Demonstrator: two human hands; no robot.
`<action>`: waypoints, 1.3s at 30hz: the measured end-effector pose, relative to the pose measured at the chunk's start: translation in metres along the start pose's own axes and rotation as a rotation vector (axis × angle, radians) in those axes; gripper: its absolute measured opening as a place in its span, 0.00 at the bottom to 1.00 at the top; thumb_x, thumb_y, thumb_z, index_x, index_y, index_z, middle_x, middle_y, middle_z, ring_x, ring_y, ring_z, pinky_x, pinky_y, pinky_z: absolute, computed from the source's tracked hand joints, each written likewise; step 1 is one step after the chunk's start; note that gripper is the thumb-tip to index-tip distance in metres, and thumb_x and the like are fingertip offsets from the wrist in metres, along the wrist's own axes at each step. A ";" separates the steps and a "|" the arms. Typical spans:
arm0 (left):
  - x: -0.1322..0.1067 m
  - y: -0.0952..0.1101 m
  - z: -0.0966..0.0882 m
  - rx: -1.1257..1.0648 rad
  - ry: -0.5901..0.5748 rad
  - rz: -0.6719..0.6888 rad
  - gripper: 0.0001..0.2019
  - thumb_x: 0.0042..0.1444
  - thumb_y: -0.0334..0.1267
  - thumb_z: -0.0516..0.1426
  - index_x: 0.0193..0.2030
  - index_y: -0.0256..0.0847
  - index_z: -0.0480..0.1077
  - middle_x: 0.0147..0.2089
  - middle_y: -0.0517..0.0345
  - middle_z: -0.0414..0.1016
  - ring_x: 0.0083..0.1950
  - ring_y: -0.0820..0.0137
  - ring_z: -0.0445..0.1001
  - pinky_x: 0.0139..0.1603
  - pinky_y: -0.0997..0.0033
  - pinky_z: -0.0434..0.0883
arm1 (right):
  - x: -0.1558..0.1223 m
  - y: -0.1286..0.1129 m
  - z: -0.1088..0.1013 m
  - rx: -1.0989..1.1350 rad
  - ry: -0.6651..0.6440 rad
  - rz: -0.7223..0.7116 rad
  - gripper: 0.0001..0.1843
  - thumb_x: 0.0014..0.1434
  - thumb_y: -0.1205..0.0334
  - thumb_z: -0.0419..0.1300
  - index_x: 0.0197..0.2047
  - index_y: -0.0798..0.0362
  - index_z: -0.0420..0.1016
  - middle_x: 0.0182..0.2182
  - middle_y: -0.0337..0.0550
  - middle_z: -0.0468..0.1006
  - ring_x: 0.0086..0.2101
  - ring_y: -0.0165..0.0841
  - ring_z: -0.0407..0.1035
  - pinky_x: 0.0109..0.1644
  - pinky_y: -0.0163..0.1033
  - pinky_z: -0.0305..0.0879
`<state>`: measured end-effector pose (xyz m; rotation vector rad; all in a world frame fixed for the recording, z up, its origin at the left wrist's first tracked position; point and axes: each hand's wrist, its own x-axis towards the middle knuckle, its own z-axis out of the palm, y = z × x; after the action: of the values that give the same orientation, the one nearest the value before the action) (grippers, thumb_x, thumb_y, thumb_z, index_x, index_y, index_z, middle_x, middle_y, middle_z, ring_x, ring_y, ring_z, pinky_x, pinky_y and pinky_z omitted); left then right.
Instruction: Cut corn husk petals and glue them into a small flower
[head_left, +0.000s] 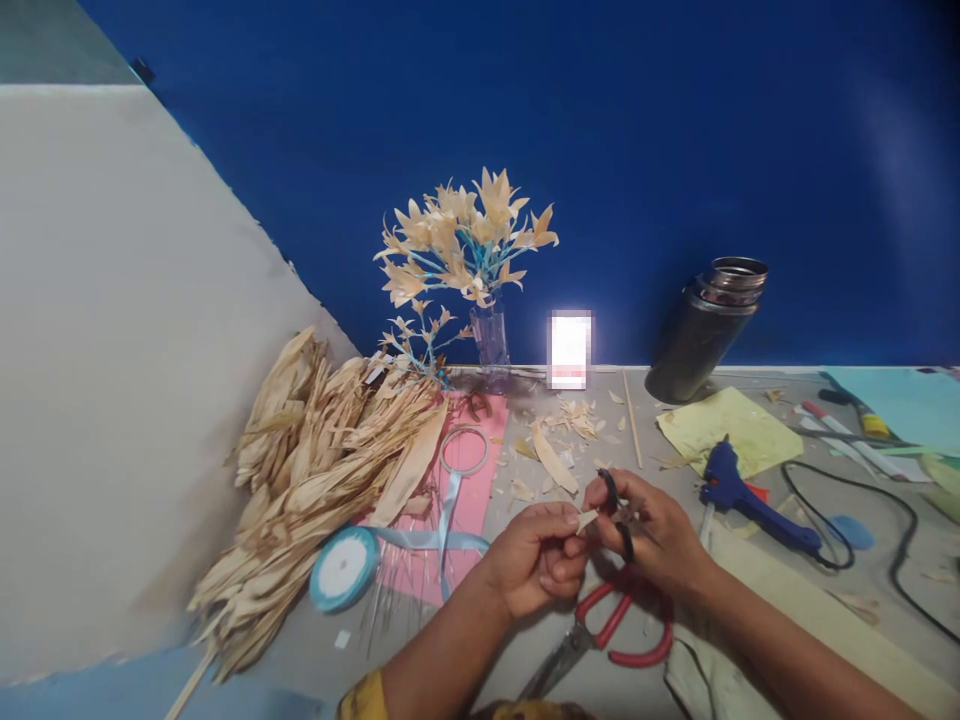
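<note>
Your left hand [534,568] pinching a husk sliver [587,519], right hand [664,545] gripping black scissors [616,512], red scissors [622,645] at worktop's [300,660] near edge

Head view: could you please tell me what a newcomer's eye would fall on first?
The bouquet of pale husk flowers stands centre-back against the blue wall. A heap of dried husks fills the left; in front, the left hand pinches a husk piece, the right hand holds small black scissors.
</note>
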<state>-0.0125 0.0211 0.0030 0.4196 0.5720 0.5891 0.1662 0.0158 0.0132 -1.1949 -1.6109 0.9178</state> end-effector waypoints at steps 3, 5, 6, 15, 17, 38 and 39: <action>0.001 -0.003 0.004 0.124 0.166 0.166 0.17 0.45 0.42 0.70 0.31 0.38 0.67 0.21 0.66 0.65 0.15 0.83 0.54 0.15 0.80 0.43 | 0.002 0.006 0.000 0.089 0.022 0.157 0.09 0.51 0.60 0.64 0.38 0.49 0.75 0.32 0.42 0.79 0.30 0.37 0.72 0.37 0.42 0.69; 0.002 -0.005 0.005 0.237 0.308 0.278 0.19 0.43 0.46 0.71 0.30 0.38 0.68 0.19 0.67 0.65 0.15 0.83 0.55 0.15 0.80 0.44 | 0.004 0.010 0.001 0.214 0.009 0.253 0.13 0.50 0.56 0.66 0.39 0.51 0.75 0.32 0.43 0.78 0.31 0.37 0.72 0.36 0.42 0.69; 0.003 -0.006 0.005 0.286 0.364 0.319 0.20 0.42 0.48 0.71 0.29 0.38 0.68 0.18 0.68 0.64 0.15 0.82 0.55 0.14 0.79 0.45 | 0.004 0.012 0.001 0.273 0.003 0.283 0.15 0.50 0.54 0.67 0.39 0.52 0.74 0.31 0.43 0.77 0.31 0.37 0.72 0.36 0.41 0.69; 0.004 -0.011 0.008 0.394 0.427 0.358 0.24 0.36 0.51 0.73 0.30 0.38 0.70 0.18 0.70 0.63 0.16 0.81 0.56 0.16 0.79 0.50 | 0.003 0.008 0.003 0.294 0.014 0.313 0.16 0.45 0.54 0.69 0.34 0.51 0.72 0.25 0.38 0.72 0.26 0.32 0.63 0.31 0.38 0.63; 0.005 -0.012 0.009 0.381 0.380 0.342 0.23 0.39 0.51 0.72 0.30 0.38 0.69 0.17 0.69 0.63 0.16 0.81 0.56 0.16 0.79 0.49 | 0.003 0.007 0.003 0.311 0.027 0.317 0.16 0.45 0.54 0.69 0.34 0.52 0.72 0.26 0.38 0.72 0.26 0.33 0.64 0.31 0.39 0.63; -0.013 0.024 0.004 0.257 0.336 0.577 0.08 0.41 0.34 0.65 0.22 0.38 0.68 0.26 0.58 0.74 0.27 0.72 0.73 0.29 0.74 0.67 | 0.005 0.004 -0.016 0.313 -0.759 0.344 0.37 0.49 0.24 0.61 0.31 0.56 0.75 0.23 0.44 0.78 0.21 0.29 0.62 0.25 0.33 0.52; -0.013 0.025 0.003 0.264 0.336 0.586 0.08 0.41 0.33 0.64 0.22 0.38 0.67 0.25 0.58 0.74 0.26 0.72 0.73 0.29 0.73 0.67 | 0.005 0.003 -0.016 0.317 -0.768 0.356 0.37 0.49 0.25 0.62 0.30 0.56 0.75 0.23 0.44 0.78 0.21 0.29 0.62 0.24 0.33 0.51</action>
<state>-0.0292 0.0312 0.0235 0.7557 0.8606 1.1652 0.1812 0.0218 0.0169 -0.9646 -1.7397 1.9583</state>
